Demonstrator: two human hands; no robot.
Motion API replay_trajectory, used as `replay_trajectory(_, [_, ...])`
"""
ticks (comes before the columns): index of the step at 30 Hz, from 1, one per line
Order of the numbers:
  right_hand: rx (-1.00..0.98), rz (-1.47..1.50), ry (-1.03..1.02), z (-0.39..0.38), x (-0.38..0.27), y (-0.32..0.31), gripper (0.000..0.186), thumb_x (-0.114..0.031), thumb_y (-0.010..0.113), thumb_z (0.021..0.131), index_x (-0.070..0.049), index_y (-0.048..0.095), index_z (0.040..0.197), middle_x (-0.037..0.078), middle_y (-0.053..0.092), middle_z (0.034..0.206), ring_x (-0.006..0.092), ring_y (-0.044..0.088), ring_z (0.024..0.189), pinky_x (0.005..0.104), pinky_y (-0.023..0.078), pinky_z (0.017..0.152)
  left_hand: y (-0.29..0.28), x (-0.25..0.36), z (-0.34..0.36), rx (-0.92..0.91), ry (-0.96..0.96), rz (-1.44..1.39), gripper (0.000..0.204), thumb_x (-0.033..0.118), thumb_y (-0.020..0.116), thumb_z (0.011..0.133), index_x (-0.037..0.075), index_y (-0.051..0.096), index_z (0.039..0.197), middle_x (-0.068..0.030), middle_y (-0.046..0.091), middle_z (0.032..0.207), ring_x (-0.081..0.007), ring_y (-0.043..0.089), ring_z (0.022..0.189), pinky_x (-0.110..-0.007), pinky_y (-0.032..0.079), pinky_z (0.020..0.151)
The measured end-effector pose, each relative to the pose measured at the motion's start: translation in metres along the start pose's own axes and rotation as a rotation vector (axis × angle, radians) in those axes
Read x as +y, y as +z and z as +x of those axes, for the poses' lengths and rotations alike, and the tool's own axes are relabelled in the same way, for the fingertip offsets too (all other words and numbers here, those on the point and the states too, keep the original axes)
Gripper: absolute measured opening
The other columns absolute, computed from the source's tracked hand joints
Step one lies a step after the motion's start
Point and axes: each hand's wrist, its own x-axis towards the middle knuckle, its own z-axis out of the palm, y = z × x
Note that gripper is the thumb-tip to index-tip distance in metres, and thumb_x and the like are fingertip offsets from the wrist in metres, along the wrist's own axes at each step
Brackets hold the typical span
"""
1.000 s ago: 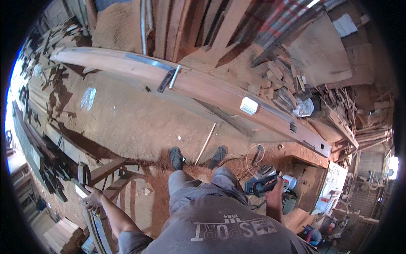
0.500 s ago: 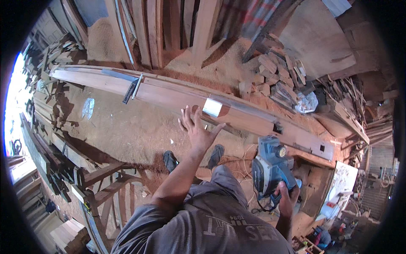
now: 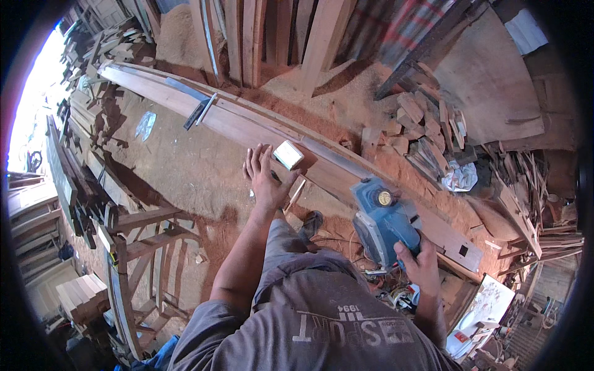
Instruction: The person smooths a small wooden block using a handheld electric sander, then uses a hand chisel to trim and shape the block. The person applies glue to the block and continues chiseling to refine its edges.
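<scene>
A long pale reddish wooden beam (image 3: 241, 130) crosses diagonally in front of me. A small white block (image 3: 288, 154) sits on it, with my left hand (image 3: 265, 179) just below the block, fingers apart and holding nothing; whether the fingertips touch the beam I cannot tell. My right hand (image 3: 419, 263) grips a blue power planer (image 3: 387, 219) by its handle, over the beam's right part. A dark square tool (image 3: 193, 116) and a light rod (image 3: 208, 107) lie across the beam further left. A square mortise (image 3: 463, 250) shows near its right end.
Offcuts (image 3: 411, 123) and a crumpled bag (image 3: 460, 177) lie behind the beam. Planks (image 3: 247, 43) stand upright beyond. At left are stacked boards (image 3: 68, 173) and a wooden frame (image 3: 148, 244); a white board (image 3: 486, 309) lies lower right, beside cords and sawdust.
My left hand has come from the wooden frame at lower left up beside the white block. My right hand has raised the planer from low beside my leg to over the beam.
</scene>
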Motion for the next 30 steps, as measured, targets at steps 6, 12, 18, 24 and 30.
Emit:
replay_trajectory(6, [-0.102,-0.249,-0.152,0.048,-0.010,-0.005,0.075,-0.055,0.077,0.097,0.012,0.065,0.127,0.032,0.075,0.108,0.0461,0.075,0.103,0.0483,0.058,0.094,0.009,0.000,0.004,0.089,0.005,-0.101,0.076,0.034,0.095,0.076,0.009,0.063,0.141,-0.0179,0.054,0.153,-0.0455,0.037,0.153,-0.060,0.029,0.124])
replay_trajectory(12, [-0.184,-0.213,-0.111,0.091,-0.001,0.005,0.083,-0.058,0.077,0.094,0.015,0.064,0.131,0.035,0.074,0.112,0.0448,0.075,0.109,0.0491,0.058,0.093,0.007,0.002,0.005,0.075,-0.040,-0.116,0.076,0.043,0.093,0.078,0.017,0.063,0.143,-0.0164,0.050,0.156,-0.0443,0.035,0.153,-0.060,0.027,0.124])
replay_trajectory(18, [-0.142,-0.366,-0.266,0.120,-0.006,0.020,0.085,-0.059,0.076,0.095,0.015,0.063,0.133,0.036,0.073,0.114,0.0469,0.074,0.111,0.0496,0.058,0.095,0.004,-0.002,0.012,0.002,-0.045,-0.049,0.080,0.037,0.095,0.072,0.013,0.064,0.141,-0.0218,0.040,0.163,-0.0477,0.030,0.155,-0.061,0.026,0.125])
replay_trajectory(24, [-0.249,-0.294,-0.211,0.124,-0.018,0.016,0.085,-0.060,0.076,0.095,0.015,0.063,0.133,0.037,0.073,0.111,0.0494,0.074,0.109,0.0504,0.058,0.095,0.010,-0.008,0.002,0.032,-0.078,-0.099,0.078,0.046,0.095,0.075,0.019,0.065,0.142,-0.0209,0.037,0.165,-0.0502,0.024,0.158,-0.065,0.024,0.124])
replay_trajectory(30, [-0.157,0.072,-0.081,0.118,-0.030,0.032,0.040,-0.038,0.070,0.106,0.002,0.067,0.108,0.007,0.068,0.080,0.0132,0.065,0.065,0.0303,0.052,0.060,0.013,-0.006,-0.001,-0.008,-0.167,-0.222,0.074,0.041,0.097,0.074,0.023,0.068,0.140,-0.0195,0.023,0.173,-0.0524,0.011,0.162,-0.069,0.020,0.126])
